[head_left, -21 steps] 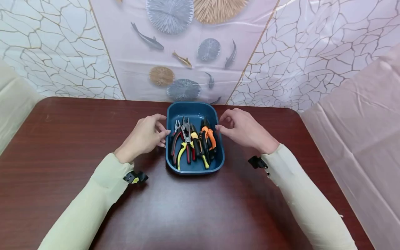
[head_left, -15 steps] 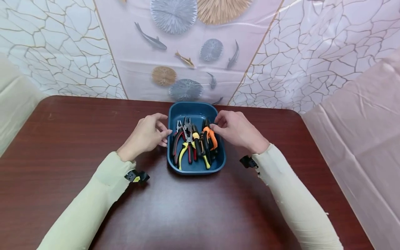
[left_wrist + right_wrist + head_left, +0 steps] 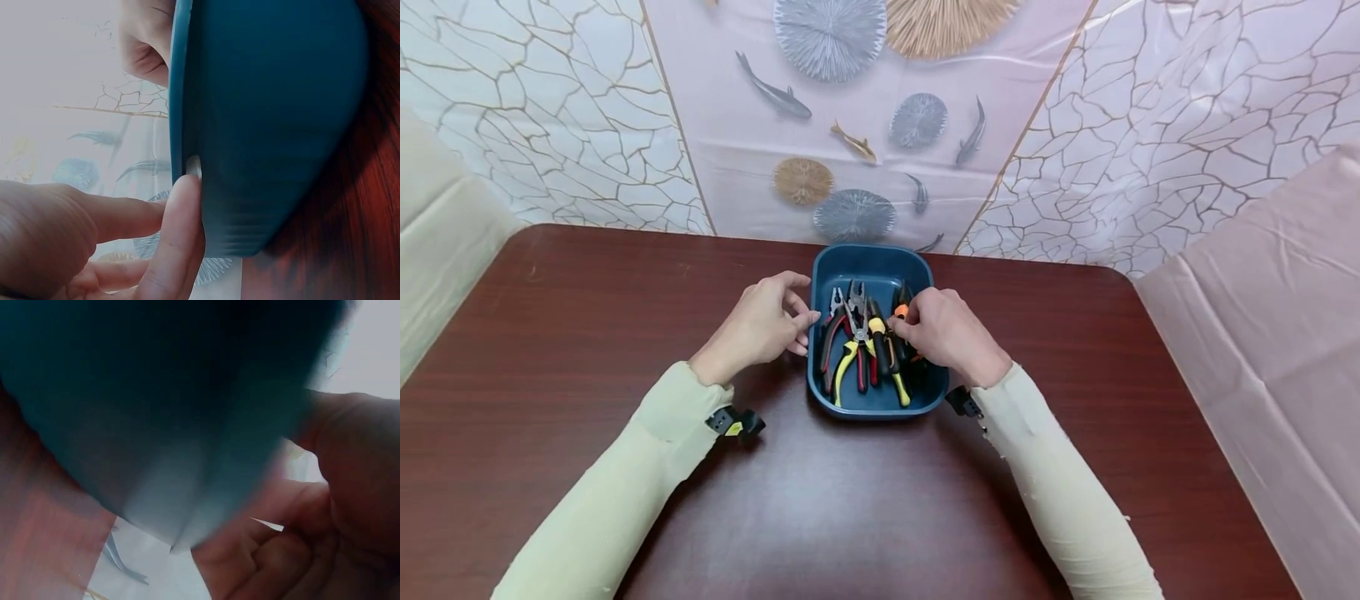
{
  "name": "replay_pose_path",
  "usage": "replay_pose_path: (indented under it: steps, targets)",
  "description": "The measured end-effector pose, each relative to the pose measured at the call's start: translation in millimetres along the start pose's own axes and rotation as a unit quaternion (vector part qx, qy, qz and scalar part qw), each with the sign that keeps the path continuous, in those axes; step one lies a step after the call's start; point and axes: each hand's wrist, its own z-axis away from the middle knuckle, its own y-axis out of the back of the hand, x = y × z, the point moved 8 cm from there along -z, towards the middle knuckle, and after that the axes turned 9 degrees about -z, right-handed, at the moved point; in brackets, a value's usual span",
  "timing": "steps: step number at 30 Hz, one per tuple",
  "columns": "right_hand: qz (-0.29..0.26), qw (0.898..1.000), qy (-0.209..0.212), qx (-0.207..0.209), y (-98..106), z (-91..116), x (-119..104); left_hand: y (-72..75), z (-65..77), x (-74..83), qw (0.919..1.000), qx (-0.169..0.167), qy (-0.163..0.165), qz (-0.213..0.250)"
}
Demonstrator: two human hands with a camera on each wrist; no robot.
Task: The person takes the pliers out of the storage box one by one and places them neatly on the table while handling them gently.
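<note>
A dark blue plastic tray (image 3: 880,410) holds several pliers. Among them, a pair with yellow handles (image 3: 844,371) lies in the middle, and red-and-black-handled pliers (image 3: 829,346) lie along the left side. My left hand (image 3: 763,321) is outside the tray's left wall, a fingertip (image 3: 181,206) right under the rim in the left wrist view. Over the right rim my right hand (image 3: 951,329) reaches into the tray, thumb and fingertips down among the tools. It covers most of the orange-handled pliers (image 3: 902,311); whether it grips them I cannot tell.
The tray stands on a dark red-brown wooden table (image 3: 850,500), close to its back edge. Behind it hangs a patterned cloth (image 3: 865,125), and a plain pale cloth (image 3: 1277,333) borders the right side. Each sleeve carries a small black device at the wrist.
My right hand has moved left and toward me, from beside the tray's right rim to over the orange-handled pliers inside. The left hand stays at the left wall. The head view has shifted slightly.
</note>
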Motion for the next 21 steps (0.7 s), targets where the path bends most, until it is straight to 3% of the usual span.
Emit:
replay_pose_path:
  steps: [6,17,21]
  targets:
    - [-0.021,1.000,0.014,0.018,0.3,3.8,4.5,-2.4,-1.1,2.0,1.0000,0.003,0.001,-0.007]
    - [-0.106,0.994,-0.022,-0.017,-6.4,4.9,8.1,-1.7,0.5,1.3,0.9997,0.013,-0.018,0.005]
    - [-0.095,0.995,0.005,-0.007,-5.0,8.2,2.4,-2.1,0.5,1.2,0.9997,0.011,-0.017,0.012]
